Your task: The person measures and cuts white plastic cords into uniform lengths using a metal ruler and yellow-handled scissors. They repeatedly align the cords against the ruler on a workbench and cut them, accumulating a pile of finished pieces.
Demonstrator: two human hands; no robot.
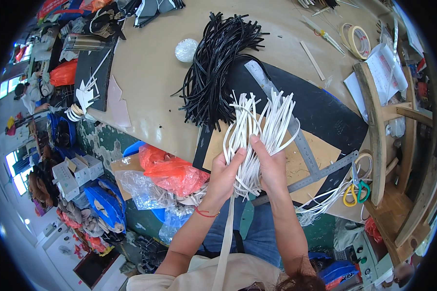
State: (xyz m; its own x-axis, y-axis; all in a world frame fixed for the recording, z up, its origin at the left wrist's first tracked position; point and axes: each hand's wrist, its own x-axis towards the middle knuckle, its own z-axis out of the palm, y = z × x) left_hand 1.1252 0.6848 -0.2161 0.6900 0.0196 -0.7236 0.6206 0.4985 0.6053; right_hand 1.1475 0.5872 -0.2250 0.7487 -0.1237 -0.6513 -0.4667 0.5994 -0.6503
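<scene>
Both my hands grip a thick bundle of thin white strips [274,119] over the table's near edge. My left hand [226,172] wraps round its left half, thumb on top. Round the right half closes my right hand [272,169], its thumb also on top. The strips fan out in two clumps beyond my fingers, and some loop out at the sides. One long pale strap [226,242] hangs from below the bundle toward my body. Just beyond lies a big heap of black strips [213,68].
A metal square ruler [308,150] lies on a black mat [315,99] and brown board [218,145]. Scissors [357,186] with yellow and green handles lie at right beside loose white strips [320,206]. A wooden stool [374,111], tape rolls [359,41] and a red plastic bag [172,169] surround the work area.
</scene>
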